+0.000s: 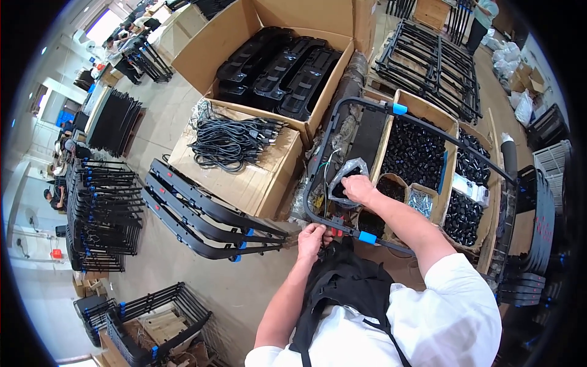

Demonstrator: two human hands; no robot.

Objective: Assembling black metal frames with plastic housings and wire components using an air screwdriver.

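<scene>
Closing around the near rail of a black bent-tube metal frame [318, 153], the left hand [310, 240] is gripping it, while the right hand [358, 188] is reaching into a clear plastic bag [343, 177]. Brown cardboard boxes [244, 177] are crowding the grey concrete workshop floor [165, 122] beyond, far left.

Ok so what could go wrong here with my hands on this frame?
The left hand alone holds the black tube frame at its lower bar, so the long loop could swing or tip into the boxes. The right hand reaches into a clear plastic bag past the frame; small parts might spill.
</scene>
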